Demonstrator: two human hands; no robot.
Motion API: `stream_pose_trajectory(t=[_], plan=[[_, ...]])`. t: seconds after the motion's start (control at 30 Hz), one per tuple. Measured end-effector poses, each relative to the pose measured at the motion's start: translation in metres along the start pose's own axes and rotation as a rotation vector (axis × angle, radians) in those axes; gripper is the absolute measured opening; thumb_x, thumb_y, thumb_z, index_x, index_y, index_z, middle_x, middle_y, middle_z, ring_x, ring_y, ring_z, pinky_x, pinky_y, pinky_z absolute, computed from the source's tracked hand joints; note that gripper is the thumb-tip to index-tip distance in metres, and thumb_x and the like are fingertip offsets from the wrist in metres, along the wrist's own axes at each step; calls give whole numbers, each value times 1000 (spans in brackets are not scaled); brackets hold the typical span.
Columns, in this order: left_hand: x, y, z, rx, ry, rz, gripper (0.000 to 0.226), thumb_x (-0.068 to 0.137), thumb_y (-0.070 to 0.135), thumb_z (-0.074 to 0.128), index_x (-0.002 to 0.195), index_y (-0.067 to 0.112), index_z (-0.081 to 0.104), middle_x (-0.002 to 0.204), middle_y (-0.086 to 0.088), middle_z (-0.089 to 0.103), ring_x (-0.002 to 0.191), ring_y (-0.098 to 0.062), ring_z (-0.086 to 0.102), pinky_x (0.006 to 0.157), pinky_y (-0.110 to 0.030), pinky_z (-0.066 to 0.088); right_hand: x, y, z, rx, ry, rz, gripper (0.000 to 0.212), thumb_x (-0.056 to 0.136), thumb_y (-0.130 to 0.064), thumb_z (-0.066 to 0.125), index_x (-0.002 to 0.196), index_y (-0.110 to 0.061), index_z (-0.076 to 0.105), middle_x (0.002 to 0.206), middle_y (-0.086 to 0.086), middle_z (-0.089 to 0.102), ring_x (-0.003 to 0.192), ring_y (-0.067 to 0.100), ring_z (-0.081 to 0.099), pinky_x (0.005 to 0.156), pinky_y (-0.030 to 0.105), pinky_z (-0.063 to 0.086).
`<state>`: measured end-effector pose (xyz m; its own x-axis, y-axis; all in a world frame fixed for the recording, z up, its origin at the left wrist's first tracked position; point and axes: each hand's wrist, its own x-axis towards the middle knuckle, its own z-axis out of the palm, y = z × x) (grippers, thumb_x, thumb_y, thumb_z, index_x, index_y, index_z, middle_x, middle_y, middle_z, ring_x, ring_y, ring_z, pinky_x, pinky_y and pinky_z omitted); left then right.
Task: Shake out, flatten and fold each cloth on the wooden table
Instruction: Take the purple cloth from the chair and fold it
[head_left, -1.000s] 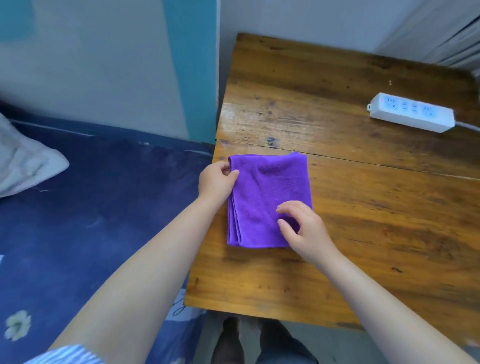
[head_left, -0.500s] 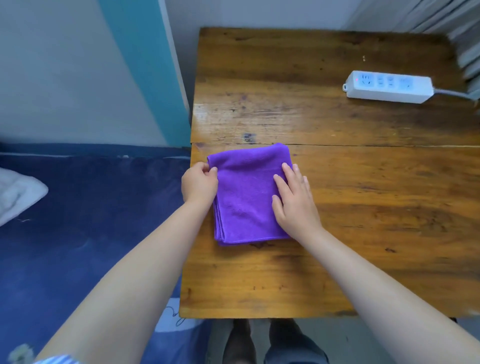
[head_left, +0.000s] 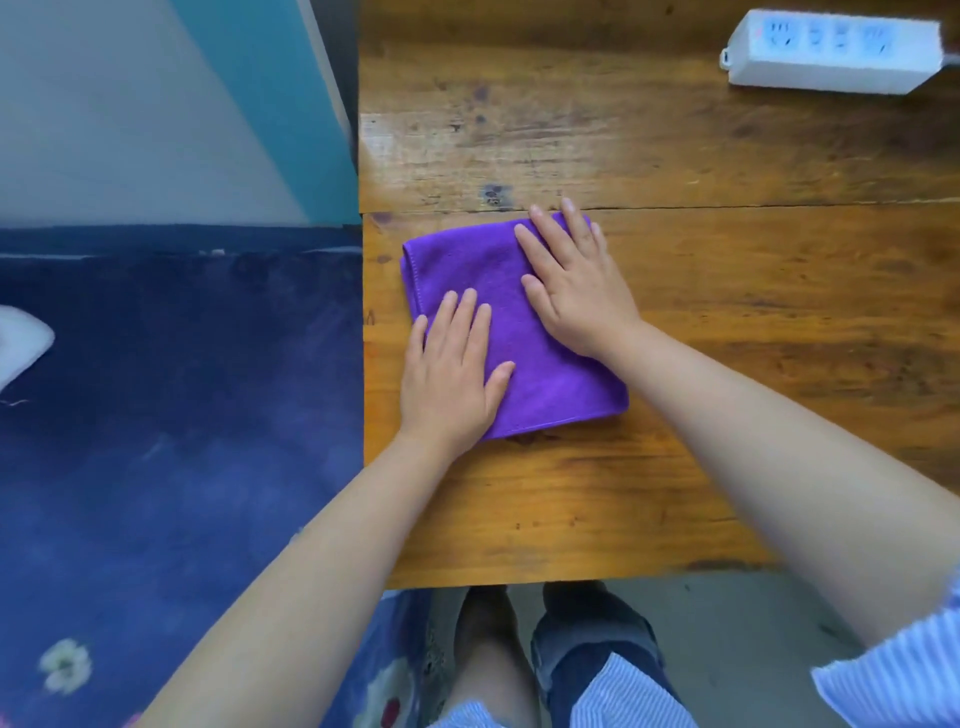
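The folded purple cloth (head_left: 511, 332) was laid near the wooden table's (head_left: 571, 509) left edge. It was pressed flat beneath 2 hands: the left hand (head_left: 449, 382) on its near-left part, the right hand (head_left: 574, 288) on its far-right part, fingers straight, apparently nothing gripped.

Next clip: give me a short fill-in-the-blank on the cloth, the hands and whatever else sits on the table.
1. The folded cloth is ____ in colour.
2. Both the left hand and the right hand lie ____ on the cloth, fingers straight.
3. The table is made of ____.
4. The white object at the table's far right is a power ____.

Missing words: purple; flat; wood; strip
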<state>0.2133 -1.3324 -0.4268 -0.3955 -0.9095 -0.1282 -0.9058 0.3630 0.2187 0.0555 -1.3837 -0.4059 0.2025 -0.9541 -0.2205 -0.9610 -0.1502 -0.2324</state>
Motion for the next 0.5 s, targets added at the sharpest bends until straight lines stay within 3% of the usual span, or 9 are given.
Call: stream_pose_trajectory(t=[0.1,0.23,0.33,0.4,0.43,0.5], plan=[[-3,-5,1,-76,-31,-32,62,84,41,32,130,3,52,138,-16,50,128,-33,48,103,-52,36,-4,5,1,49,-17,-37,76,78,-47,5,144,-13,23,155,10,11,144,33,1,116,46,3],[-4,-8,-8,-99,-146,-56,79,80,53,8,146,13,24,156,-7,18,145,-23,14,116,-45,9,-21,18,5,96,-55,-64,75,80,-46,9,144,-9,20,155,14,6,144,35,-2,116,43,5],[-7,-13,-11,-58,-169,-85,86,75,57,0,148,14,15,158,-4,8,147,-22,5,117,-44,4,-40,25,8,146,-81,-29,75,81,-45,12,143,-6,23,154,17,9,143,36,3,115,44,9],[-10,-14,-16,-2,-161,-81,84,77,55,6,146,11,26,155,-9,19,145,-26,15,116,-46,14,-61,29,12,92,-14,-107,65,87,-41,23,137,-1,37,148,23,28,139,41,19,110,51,21],[-12,-13,-18,43,-119,-39,78,80,51,15,140,8,39,150,-13,33,140,-29,29,112,-48,26,-71,32,14,46,59,-196,56,92,-38,28,131,-1,44,141,24,40,135,42,27,107,53,27],[-21,-10,-15,100,64,107,57,82,40,36,118,4,61,125,-18,60,122,-31,51,98,-44,43,-93,39,18,16,192,-387,43,96,-39,30,116,-6,49,127,21,56,127,36,35,105,47,32]])
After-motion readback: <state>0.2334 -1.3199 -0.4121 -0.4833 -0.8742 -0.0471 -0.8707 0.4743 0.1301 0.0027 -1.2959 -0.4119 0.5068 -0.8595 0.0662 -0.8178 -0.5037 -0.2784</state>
